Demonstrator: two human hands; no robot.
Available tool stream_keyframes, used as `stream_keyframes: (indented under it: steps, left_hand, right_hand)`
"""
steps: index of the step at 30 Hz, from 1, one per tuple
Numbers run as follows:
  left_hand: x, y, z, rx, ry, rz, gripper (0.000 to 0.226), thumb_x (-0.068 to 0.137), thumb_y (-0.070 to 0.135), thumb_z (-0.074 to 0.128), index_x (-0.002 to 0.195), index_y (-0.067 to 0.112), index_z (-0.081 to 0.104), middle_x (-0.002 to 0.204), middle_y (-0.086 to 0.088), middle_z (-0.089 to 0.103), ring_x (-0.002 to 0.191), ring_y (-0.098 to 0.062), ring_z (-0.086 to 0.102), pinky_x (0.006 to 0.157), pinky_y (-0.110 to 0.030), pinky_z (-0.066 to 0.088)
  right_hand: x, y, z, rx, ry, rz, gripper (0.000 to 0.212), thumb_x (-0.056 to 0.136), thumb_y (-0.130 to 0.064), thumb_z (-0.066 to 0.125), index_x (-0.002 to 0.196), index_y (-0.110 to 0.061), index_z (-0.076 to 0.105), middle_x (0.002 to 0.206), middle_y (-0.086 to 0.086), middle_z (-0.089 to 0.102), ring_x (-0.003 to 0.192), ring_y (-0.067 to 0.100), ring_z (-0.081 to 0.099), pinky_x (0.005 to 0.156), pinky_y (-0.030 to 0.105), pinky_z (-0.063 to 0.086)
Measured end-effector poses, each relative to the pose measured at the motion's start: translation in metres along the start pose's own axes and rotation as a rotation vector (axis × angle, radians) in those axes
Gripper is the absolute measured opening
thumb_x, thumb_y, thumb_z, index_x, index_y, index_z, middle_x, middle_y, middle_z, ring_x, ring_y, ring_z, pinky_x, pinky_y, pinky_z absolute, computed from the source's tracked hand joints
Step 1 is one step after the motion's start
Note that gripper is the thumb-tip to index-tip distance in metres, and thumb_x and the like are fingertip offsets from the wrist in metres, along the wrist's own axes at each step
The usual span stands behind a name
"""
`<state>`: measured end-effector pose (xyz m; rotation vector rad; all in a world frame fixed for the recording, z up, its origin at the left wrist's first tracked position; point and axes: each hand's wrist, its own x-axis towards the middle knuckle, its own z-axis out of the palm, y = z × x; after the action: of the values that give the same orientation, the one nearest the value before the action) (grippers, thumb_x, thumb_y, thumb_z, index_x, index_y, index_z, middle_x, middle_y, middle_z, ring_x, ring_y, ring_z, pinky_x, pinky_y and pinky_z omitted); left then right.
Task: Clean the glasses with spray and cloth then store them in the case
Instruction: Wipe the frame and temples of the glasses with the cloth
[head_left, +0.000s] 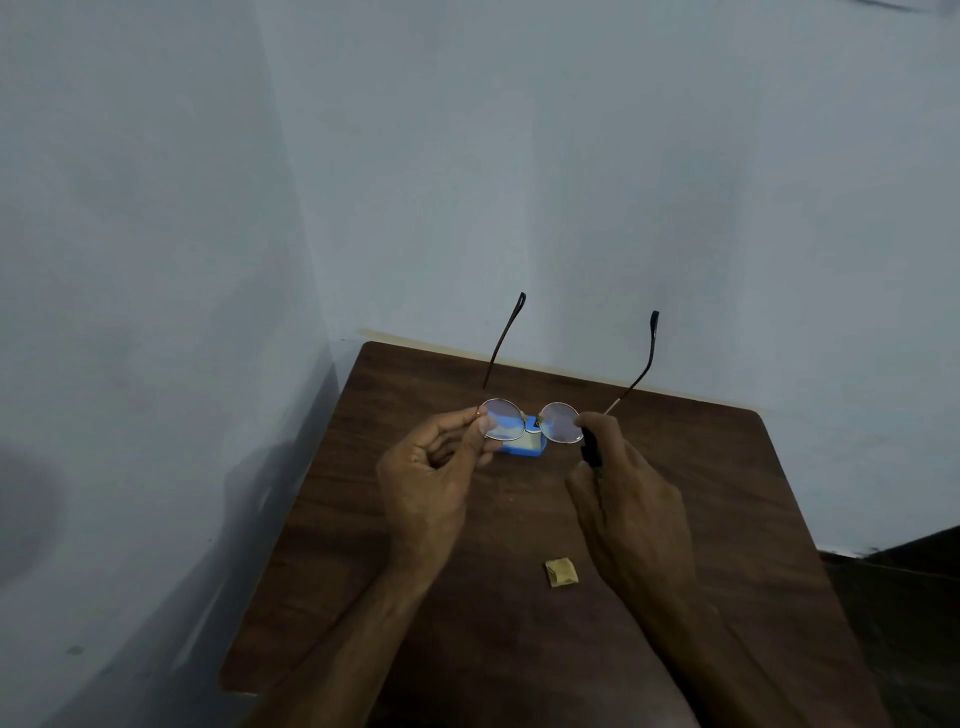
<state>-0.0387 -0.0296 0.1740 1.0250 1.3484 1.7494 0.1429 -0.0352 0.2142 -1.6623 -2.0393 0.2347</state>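
I hold thin metal-rimmed glasses (558, 422) above the table, temples unfolded and pointing away from me. My left hand (431, 478) pinches the rim of the left lens between thumb and fingers. My right hand (634, 499) grips a small black spray bottle (591, 449), its top right beside the right lens. A blue glasses case (524, 448) lies on the table directly behind the lenses, partly hidden by them. A small folded tan cloth (561, 572) lies on the table near me, between my forearms.
The dark wooden table (727, 493) stands in a corner, with pale blue walls close along its left and far edges. Its right edge drops off to a dark floor.
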Motion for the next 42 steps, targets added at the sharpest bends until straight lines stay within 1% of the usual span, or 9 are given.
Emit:
stream_keyframes:
  steps: [4, 7, 14, 21, 25, 28, 33, 37, 42]
  left_hand:
    - [0.001, 0.0, -0.001, -0.012, -0.002, -0.011, 0.025, 0.09, 0.008, 0.08, 0.114, 0.005, 0.079, 0.098, -0.006, 0.084, 0.085, -0.019, 0.083, 0.07, -0.031, 0.068]
    - [0.0, 0.0, -0.001, -0.014, 0.0, -0.02, 0.024, 0.09, 0.008, 0.081, 0.114, 0.005, 0.079, 0.098, -0.006, 0.084, 0.084, -0.019, 0.083, 0.07, -0.031, 0.068]
    - [-0.003, -0.003, -0.002, -0.04, -0.004, -0.043, 0.024, 0.091, 0.007, 0.08, 0.115, 0.006, 0.078, 0.097, -0.002, 0.084, 0.086, -0.019, 0.082, 0.071, -0.03, 0.067]
    - [-0.006, -0.016, -0.008, -0.098, 0.001, -0.043, 0.022, 0.092, 0.011, 0.082, 0.114, 0.009, 0.08, 0.098, -0.007, 0.084, 0.085, -0.028, 0.083, 0.073, -0.029, 0.066]
    - [-0.013, -0.02, -0.009, -0.109, -0.036, -0.052, 0.024, 0.091, 0.02, 0.082, 0.114, 0.013, 0.08, 0.1, -0.007, 0.084, 0.085, -0.027, 0.083, 0.073, -0.028, 0.066]
    - [-0.017, -0.022, -0.009, -0.102, -0.059, -0.07, 0.025, 0.092, 0.015, 0.08, 0.116, 0.011, 0.079, 0.102, -0.006, 0.084, 0.086, -0.027, 0.083, 0.072, -0.027, 0.066]
    - [-0.023, -0.022, -0.007, -0.117, -0.068, -0.114, 0.025, 0.09, 0.017, 0.079, 0.113, 0.011, 0.08, 0.102, -0.007, 0.084, 0.085, -0.027, 0.083, 0.073, -0.028, 0.066]
    - [-0.024, -0.021, -0.007, -0.131, -0.073, -0.136, 0.022, 0.088, 0.02, 0.08, 0.11, 0.017, 0.082, 0.101, -0.006, 0.084, 0.084, -0.027, 0.082, 0.073, -0.028, 0.066]
    - [-0.026, -0.022, -0.003, -0.136, -0.103, -0.141, 0.019, 0.088, 0.022, 0.079, 0.107, 0.023, 0.083, 0.1, -0.007, 0.084, 0.086, -0.026, 0.082, 0.073, -0.029, 0.067]
  right_hand:
    - [0.0, 0.002, 0.002, 0.007, 0.04, 0.025, 0.051, 0.094, -0.022, 0.056, 0.136, -0.04, 0.034, 0.098, -0.016, 0.053, 0.069, 0.01, 0.056, 0.054, 0.022, 0.037]
    - [-0.004, 0.004, 0.004, 0.043, 0.055, -0.033, 0.05, 0.095, -0.019, 0.056, 0.136, -0.04, 0.035, 0.102, -0.009, 0.063, 0.073, 0.014, 0.063, 0.06, 0.028, 0.045]
    - [-0.017, 0.041, 0.023, 0.231, 0.143, 0.075, 0.065, 0.099, -0.03, 0.056, 0.154, -0.046, 0.026, 0.101, -0.017, 0.062, 0.063, 0.002, 0.065, 0.058, 0.01, 0.042]
    - [-0.043, 0.119, 0.06, 0.379, 0.184, 0.293, 0.036, 0.106, -0.033, 0.051, 0.123, -0.061, 0.036, 0.103, -0.023, 0.064, 0.086, -0.004, 0.067, 0.055, 0.009, 0.051]
    - [-0.048, 0.156, 0.081, 0.414, 0.128, 0.52, 0.025, 0.104, -0.016, 0.054, 0.121, -0.033, 0.047, 0.097, -0.012, 0.063, 0.085, 0.003, 0.068, 0.061, 0.016, 0.046]
    - [-0.053, 0.176, 0.09, 0.457, 0.133, 0.631, 0.026, 0.099, 0.001, 0.055, 0.117, -0.016, 0.048, 0.087, -0.013, 0.06, 0.071, -0.006, 0.064, 0.057, 0.005, 0.045]
    - [-0.059, 0.188, 0.102, 0.457, 0.094, 0.71, 0.026, 0.099, -0.005, 0.058, 0.122, -0.012, 0.049, 0.093, -0.006, 0.062, 0.081, 0.019, 0.062, 0.07, 0.034, 0.045]
    - [-0.061, 0.19, 0.105, 0.468, 0.114, 0.701, 0.026, 0.1, -0.007, 0.058, 0.122, -0.018, 0.049, 0.099, -0.009, 0.062, 0.083, 0.008, 0.061, 0.065, 0.025, 0.044]
    - [-0.065, 0.196, 0.107, 0.424, 0.077, 0.694, 0.037, 0.103, -0.015, 0.059, 0.139, -0.015, 0.047, 0.113, -0.002, 0.061, 0.1, 0.021, 0.064, 0.073, 0.03, 0.045]
